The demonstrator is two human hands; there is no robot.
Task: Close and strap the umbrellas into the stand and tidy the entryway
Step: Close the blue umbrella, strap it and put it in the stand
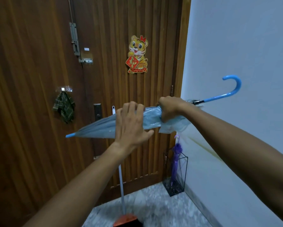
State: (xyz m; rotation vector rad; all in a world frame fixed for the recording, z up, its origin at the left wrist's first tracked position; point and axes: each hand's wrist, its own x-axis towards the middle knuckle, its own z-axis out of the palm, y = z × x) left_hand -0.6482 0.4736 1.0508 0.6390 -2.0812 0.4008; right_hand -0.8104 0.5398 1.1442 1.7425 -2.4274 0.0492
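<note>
At chest height before the wooden door [31, 95], a person holds a folded pale-blue umbrella [98, 128] nearly level, its tip [70, 135] pointing left and slightly down, its blue crook handle [232, 89] out to the right against the white wall [244, 38]. The left hand [131, 123] wraps the middle of the canopy: fingers curled over the top, thumb spread wide underneath. The right hand [170, 108] is closed tight round the bunched plastic near the handle end, and loose folds spill below it.

The left fingertips are hidden behind the canopy, and I cannot tell whether a strap is fastened. A broom's pole [122, 185] leans on the door; its upper part passes behind the left arm and its orange head [126, 219] is cut off by the bottom edge.

Low in the corner, the wire umbrella stand [174, 187] stands on the speckled floor [154, 202], just beside the wall, with a purple umbrella [176, 159] upright inside. Bare floor lies between broom and stand.
</note>
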